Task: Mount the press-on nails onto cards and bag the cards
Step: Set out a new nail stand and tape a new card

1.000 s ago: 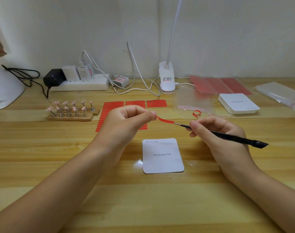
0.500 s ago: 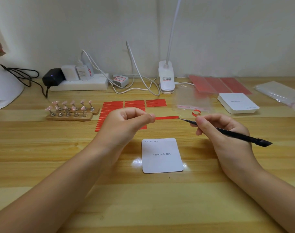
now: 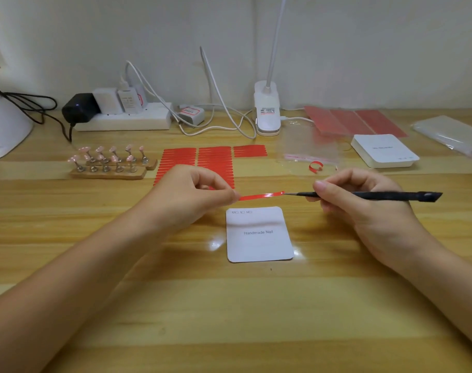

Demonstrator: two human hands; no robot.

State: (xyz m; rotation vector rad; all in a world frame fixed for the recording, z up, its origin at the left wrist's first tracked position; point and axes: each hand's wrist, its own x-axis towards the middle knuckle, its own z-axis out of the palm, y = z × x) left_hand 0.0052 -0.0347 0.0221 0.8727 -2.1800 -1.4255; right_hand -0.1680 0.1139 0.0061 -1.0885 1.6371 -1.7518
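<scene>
My left hand (image 3: 202,192) pinches one end of a red adhesive strip (image 3: 260,196) between thumb and fingertips; my right hand (image 3: 364,195) is curled round a black pointed tool (image 3: 377,195), whose tip meets the strip's other end. The strip hangs stretched between them, just above the 12 o'clock edge of the white card (image 3: 259,234), not touching it. I judge the strip thin, limp and sticky, liable to curl or stick to itself, so it is best held taut by its two ends only. The card looks light and fairly stiff; handle it by the edges. It reads "Handmade Nail", with small size boxes at its top left, too small to read for certain. The press-on nails (image 3: 105,157) stand on a wooden holder (image 3: 108,173) at 10 o'clock from the card; small, glossy and probably brittle, they should be lifted by their sides. More strips (image 3: 216,157) lie at 11 o'clock, a clear bag (image 3: 307,154) at 1 o'clock, a stack of cards (image 3: 384,150) at 2 o'clock, its print illegible.
</scene>
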